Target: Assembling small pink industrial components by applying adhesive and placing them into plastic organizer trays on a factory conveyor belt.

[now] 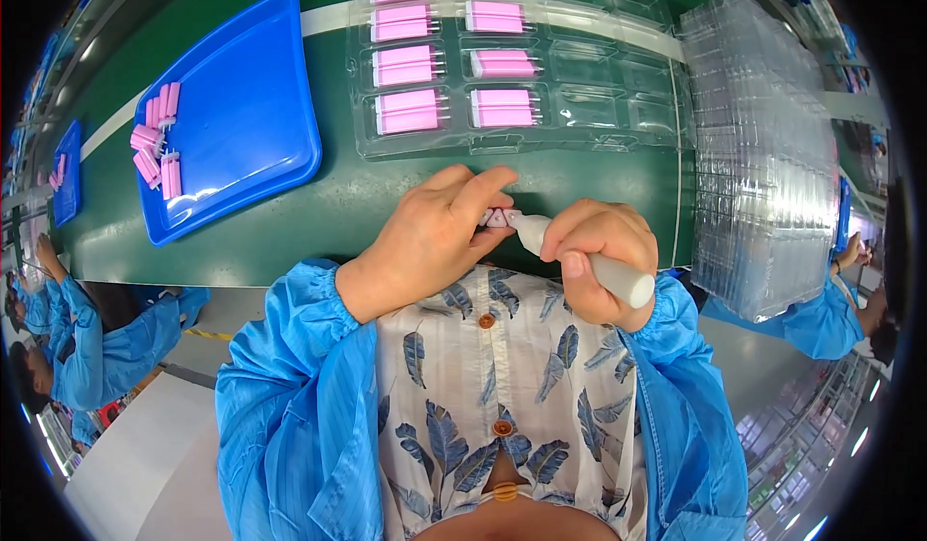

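Note:
My left hand (435,232) is closed around a few small pink parts (497,218), whose ends show between thumb and fingers. My right hand (608,256) grips a white squeeze bottle (623,282), tilted with its tapered nozzle (529,230) pointing left. The nozzle tip touches or nearly touches the pink parts; I cannot tell which. Just beyond my hands, a clear plastic blister tray (589,106) holds several pink block-shaped parts (504,108) with thin pins, in its two left columns. The pockets in its right columns have no parts in them.
On the left, a blue tray (241,116) has several pink parts (169,174) along its left side. A tall stack of clear blister trays (753,155) stands at the right. The green table (232,261) ends just before my body. Co-workers in blue sleeves (126,348) sit on both sides.

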The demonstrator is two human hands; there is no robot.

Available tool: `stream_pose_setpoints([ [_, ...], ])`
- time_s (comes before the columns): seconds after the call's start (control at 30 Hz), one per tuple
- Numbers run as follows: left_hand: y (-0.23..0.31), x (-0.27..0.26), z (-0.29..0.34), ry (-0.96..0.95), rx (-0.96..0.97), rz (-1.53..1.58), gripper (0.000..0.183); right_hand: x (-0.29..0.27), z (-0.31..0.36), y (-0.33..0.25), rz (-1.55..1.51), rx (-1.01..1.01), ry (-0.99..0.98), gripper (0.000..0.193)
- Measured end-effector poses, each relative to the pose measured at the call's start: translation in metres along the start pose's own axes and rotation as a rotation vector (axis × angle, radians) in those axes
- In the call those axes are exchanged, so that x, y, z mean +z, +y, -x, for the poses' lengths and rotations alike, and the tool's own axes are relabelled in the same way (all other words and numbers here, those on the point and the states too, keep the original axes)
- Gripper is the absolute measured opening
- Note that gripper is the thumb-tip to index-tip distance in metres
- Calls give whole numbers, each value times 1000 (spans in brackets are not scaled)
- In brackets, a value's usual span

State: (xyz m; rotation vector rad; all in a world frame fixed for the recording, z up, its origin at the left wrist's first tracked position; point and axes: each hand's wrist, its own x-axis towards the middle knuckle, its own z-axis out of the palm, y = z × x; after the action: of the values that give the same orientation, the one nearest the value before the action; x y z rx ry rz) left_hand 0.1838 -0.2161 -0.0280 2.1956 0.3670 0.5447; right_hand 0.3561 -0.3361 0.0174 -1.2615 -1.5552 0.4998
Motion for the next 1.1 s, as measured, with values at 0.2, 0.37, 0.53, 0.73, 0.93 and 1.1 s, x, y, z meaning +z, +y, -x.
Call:
stream_pose_setpoints([
  [0.2, -1, 2, -1, -5, 16, -15, 61, 4, 1, 1, -30, 92, -24, 14],
  [0.37, -16, 2, 2, 57, 102, 32, 46, 3, 3, 3, -13, 85, -24, 13],
  [0.53, -17, 10, 11, 90, 75, 44, 33, 2, 12, -5, 84, 29, 25, 12],
  [0.73, -14, 16, 15, 152, 39, 19, 29, 8, 14, -6, 78, -16, 62, 12],
  [0.93, -16, 18, 17, 158, 46, 13, 35, 14, 12, -6, 44, 93, 39, 13],
  [1.1, -19, 18, 21, 150, 43, 59, 38, 20, 12, -4, 80, 93, 47, 15],
])
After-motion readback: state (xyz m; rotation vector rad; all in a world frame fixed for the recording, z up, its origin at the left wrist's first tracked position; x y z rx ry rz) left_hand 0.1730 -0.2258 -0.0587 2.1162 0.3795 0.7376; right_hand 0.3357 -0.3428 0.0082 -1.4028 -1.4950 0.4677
